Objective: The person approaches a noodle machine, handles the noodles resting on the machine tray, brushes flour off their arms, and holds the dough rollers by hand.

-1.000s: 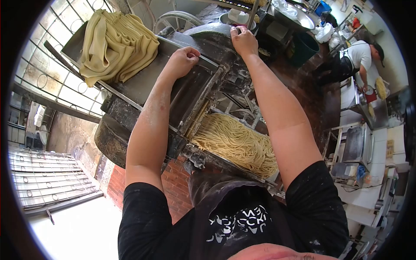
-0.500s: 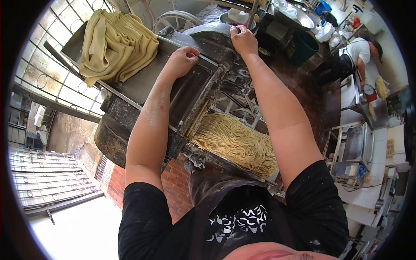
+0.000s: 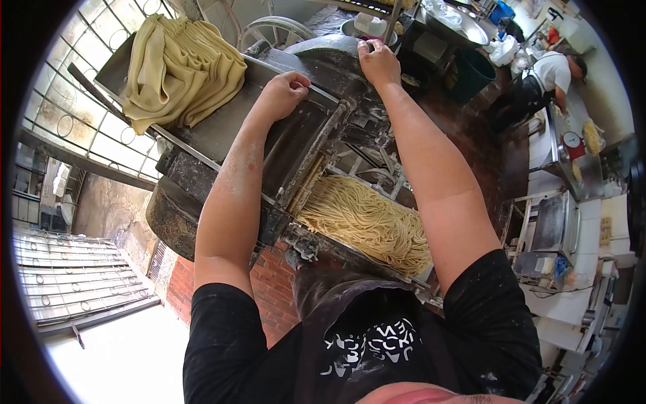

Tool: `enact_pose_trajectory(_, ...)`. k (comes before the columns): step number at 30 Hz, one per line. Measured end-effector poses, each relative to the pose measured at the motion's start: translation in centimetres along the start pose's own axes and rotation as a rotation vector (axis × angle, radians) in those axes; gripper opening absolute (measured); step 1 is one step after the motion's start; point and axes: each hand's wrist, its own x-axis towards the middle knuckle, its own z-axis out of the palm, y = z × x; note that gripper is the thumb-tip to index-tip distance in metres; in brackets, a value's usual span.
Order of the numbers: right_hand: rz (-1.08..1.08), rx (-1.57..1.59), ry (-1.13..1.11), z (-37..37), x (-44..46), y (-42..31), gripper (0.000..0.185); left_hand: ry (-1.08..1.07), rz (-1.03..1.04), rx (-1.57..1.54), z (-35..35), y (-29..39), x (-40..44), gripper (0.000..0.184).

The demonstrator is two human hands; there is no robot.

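Note:
My left hand is closed, its fingers curled at the far rim of the noodle machine's metal tray. Whatever lies between those fingers is hidden. Farther right, my right hand is closed by the end of the machine's curved dark cover; I cannot make out what it grips. A thick, folded sheet of dough is heaped on the upper left end of the tray. Below the cutting rollers, a mass of cut noodles lies between my forearms.
A spoked wheel stands behind the machine. To the right are a dark green bin and a co-worker bent over a metal counter with a red scale on it. Barred windows line the left side.
My hands, the dough and the noodles stay as they were. At the right, the co-worker has shifted, with the head and an arm now farther from the scale.

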Motion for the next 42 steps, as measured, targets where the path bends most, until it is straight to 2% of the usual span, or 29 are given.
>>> enact_pose_trajectory(37,0.0,0.007,-0.002,-0.03,-0.06,0.01,0.059,-0.007,-0.014,-0.006,-0.01,-0.25,0.16,0.026)
enact_pose_trajectory(42,0.001,0.009,0.003,-0.02,-0.06,0.0,0.059,0.004,0.014,-0.002,0.12,-0.13,0.03,0.021)
